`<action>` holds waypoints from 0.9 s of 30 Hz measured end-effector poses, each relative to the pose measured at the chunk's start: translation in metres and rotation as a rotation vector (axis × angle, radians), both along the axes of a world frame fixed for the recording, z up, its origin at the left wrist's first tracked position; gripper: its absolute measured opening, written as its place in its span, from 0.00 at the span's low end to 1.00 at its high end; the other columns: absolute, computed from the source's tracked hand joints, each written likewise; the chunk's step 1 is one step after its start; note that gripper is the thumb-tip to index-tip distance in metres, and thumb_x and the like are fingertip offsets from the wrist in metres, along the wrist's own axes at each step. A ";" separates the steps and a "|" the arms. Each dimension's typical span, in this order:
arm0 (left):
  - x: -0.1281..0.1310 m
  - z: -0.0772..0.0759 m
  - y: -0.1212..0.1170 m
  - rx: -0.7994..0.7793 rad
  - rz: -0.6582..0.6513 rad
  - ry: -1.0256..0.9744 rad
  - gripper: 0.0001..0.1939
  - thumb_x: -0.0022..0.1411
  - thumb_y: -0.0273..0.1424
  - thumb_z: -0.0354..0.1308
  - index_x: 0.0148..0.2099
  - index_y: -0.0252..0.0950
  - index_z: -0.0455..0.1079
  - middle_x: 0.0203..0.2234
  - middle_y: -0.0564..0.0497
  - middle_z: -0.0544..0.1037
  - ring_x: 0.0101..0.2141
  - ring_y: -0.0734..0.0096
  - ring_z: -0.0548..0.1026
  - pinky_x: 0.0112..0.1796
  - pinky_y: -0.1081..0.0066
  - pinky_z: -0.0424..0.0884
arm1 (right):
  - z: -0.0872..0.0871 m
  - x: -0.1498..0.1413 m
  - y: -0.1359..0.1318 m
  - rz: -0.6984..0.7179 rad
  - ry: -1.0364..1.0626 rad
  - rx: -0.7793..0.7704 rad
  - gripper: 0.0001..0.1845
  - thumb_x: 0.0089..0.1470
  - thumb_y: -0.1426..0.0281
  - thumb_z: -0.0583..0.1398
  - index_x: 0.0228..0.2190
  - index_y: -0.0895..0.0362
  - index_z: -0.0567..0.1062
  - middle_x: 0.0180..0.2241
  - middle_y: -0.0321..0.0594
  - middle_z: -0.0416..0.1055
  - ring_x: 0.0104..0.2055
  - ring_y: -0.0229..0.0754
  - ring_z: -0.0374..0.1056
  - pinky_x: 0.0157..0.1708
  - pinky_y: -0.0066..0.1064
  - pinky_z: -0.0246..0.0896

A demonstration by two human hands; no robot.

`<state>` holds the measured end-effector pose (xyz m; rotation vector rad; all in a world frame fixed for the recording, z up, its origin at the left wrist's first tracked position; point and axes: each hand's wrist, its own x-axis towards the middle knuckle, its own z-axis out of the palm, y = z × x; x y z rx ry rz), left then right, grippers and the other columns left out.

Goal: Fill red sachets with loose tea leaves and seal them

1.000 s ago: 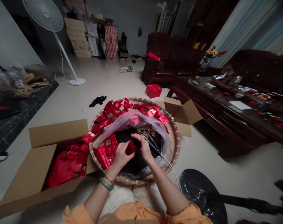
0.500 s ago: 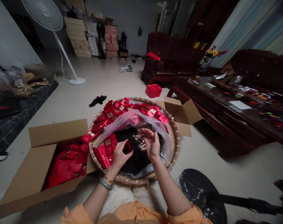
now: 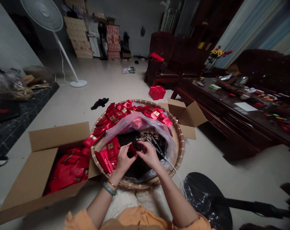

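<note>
Right hand (image 3: 149,157) is moving back in to meet the left hand (image 3: 124,161), both grasping a red sachet (image 3: 132,150) above dark tea leaves (image 3: 135,167) in a bamboo tray (image 3: 177,150). Corded metal tongs (image 3: 154,144) are lying just beyond the right hand.

Open floor (image 3: 202,156) between bamboo tray (image 3: 180,153) and black plastic (image 3: 202,198)

Right hand (image 3: 149,157) now on red sachet (image 3: 132,150)

Left hand (image 3: 123,161) and right hand (image 3: 149,158) pinch a red sachet (image 3: 132,150).
</note>
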<state>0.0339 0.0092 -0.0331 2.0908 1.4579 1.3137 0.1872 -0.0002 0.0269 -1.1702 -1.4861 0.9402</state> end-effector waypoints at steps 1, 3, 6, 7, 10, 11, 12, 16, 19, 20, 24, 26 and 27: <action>0.000 0.000 0.000 0.000 0.009 0.008 0.24 0.52 0.33 0.61 0.52 0.34 0.63 0.41 0.43 0.73 0.42 0.60 0.71 0.41 0.60 0.72 | 0.001 0.000 0.000 -0.025 -0.019 0.018 0.22 0.40 0.73 0.63 0.42 0.50 0.75 0.34 0.37 0.68 0.24 0.33 0.63 0.23 0.26 0.63; 0.000 0.001 -0.001 -0.002 0.026 0.022 0.25 0.52 0.33 0.61 0.53 0.34 0.62 0.41 0.43 0.73 0.41 0.59 0.71 0.41 0.59 0.72 | 0.005 -0.001 0.000 -0.048 -0.051 0.046 0.19 0.42 0.73 0.62 0.39 0.50 0.76 0.34 0.37 0.69 0.25 0.34 0.63 0.24 0.27 0.64; 0.000 0.002 -0.001 0.001 0.025 0.040 0.27 0.52 0.33 0.62 0.54 0.35 0.61 0.42 0.43 0.73 0.42 0.58 0.71 0.41 0.58 0.72 | 0.013 -0.002 -0.002 -0.013 -0.078 0.085 0.18 0.43 0.74 0.62 0.39 0.49 0.77 0.36 0.38 0.70 0.26 0.36 0.65 0.28 0.29 0.65; 0.000 0.002 -0.001 0.002 0.021 0.045 0.28 0.52 0.33 0.61 0.55 0.36 0.61 0.43 0.42 0.73 0.42 0.57 0.71 0.42 0.58 0.71 | 0.015 -0.002 -0.003 0.002 -0.080 0.097 0.18 0.44 0.74 0.61 0.39 0.49 0.76 0.37 0.39 0.70 0.27 0.36 0.65 0.29 0.30 0.66; 0.001 0.001 -0.002 0.004 0.016 0.049 0.31 0.54 0.34 0.60 0.58 0.37 0.56 0.47 0.41 0.71 0.46 0.56 0.70 0.44 0.56 0.70 | 0.018 -0.002 -0.005 0.013 -0.069 0.114 0.19 0.47 0.74 0.58 0.43 0.48 0.75 0.39 0.40 0.71 0.33 0.40 0.67 0.34 0.33 0.66; 0.001 0.001 -0.002 0.006 0.018 0.046 0.32 0.54 0.34 0.60 0.60 0.37 0.54 0.48 0.41 0.70 0.47 0.56 0.70 0.45 0.55 0.69 | 0.018 -0.001 -0.006 0.002 -0.068 0.114 0.20 0.48 0.74 0.57 0.44 0.48 0.74 0.41 0.40 0.70 0.35 0.40 0.67 0.35 0.34 0.66; 0.001 0.001 -0.003 0.010 0.019 0.046 0.33 0.54 0.34 0.59 0.60 0.37 0.53 0.49 0.41 0.69 0.48 0.56 0.69 0.46 0.55 0.68 | 0.017 -0.001 -0.006 -0.014 -0.075 0.112 0.21 0.48 0.74 0.58 0.45 0.48 0.73 0.43 0.41 0.69 0.36 0.41 0.67 0.35 0.34 0.67; -0.001 0.004 -0.004 0.020 -0.001 0.085 0.35 0.53 0.34 0.60 0.61 0.36 0.51 0.50 0.40 0.68 0.49 0.55 0.68 0.48 0.55 0.66 | 0.009 0.000 -0.004 0.007 -0.205 0.093 0.33 0.43 0.72 0.64 0.52 0.49 0.66 0.48 0.46 0.64 0.44 0.46 0.65 0.39 0.37 0.66; -0.002 0.007 -0.004 0.034 -0.022 0.134 0.33 0.54 0.33 0.59 0.60 0.36 0.54 0.48 0.41 0.70 0.46 0.55 0.69 0.46 0.56 0.67 | 0.006 -0.004 -0.001 0.079 -0.292 0.094 0.32 0.42 0.72 0.65 0.52 0.49 0.67 0.44 0.44 0.65 0.43 0.45 0.65 0.43 0.39 0.64; -0.002 0.007 -0.004 0.046 -0.022 0.146 0.31 0.54 0.33 0.58 0.59 0.36 0.55 0.47 0.41 0.70 0.45 0.56 0.70 0.46 0.56 0.67 | 0.006 -0.005 0.000 0.086 -0.309 0.095 0.31 0.43 0.73 0.64 0.51 0.48 0.68 0.43 0.43 0.66 0.41 0.44 0.65 0.43 0.39 0.64; -0.002 0.007 -0.003 0.075 0.002 0.156 0.29 0.55 0.34 0.58 0.58 0.35 0.56 0.45 0.41 0.72 0.43 0.56 0.70 0.44 0.57 0.68 | 0.012 -0.009 0.001 0.088 -0.358 0.110 0.27 0.46 0.77 0.60 0.49 0.48 0.69 0.42 0.42 0.65 0.40 0.43 0.65 0.42 0.37 0.63; -0.003 0.008 -0.003 0.064 -0.002 0.136 0.30 0.56 0.34 0.58 0.59 0.36 0.55 0.45 0.41 0.72 0.43 0.57 0.70 0.44 0.56 0.68 | 0.014 -0.009 0.001 0.079 -0.379 0.133 0.25 0.48 0.77 0.59 0.48 0.48 0.69 0.41 0.42 0.65 0.41 0.43 0.64 0.43 0.37 0.63; -0.004 0.008 -0.003 0.057 -0.010 0.118 0.30 0.56 0.34 0.58 0.59 0.37 0.55 0.46 0.42 0.71 0.44 0.57 0.70 0.45 0.56 0.68 | 0.014 -0.009 0.000 0.069 -0.386 0.148 0.24 0.49 0.77 0.58 0.48 0.48 0.70 0.41 0.41 0.66 0.42 0.43 0.64 0.43 0.38 0.62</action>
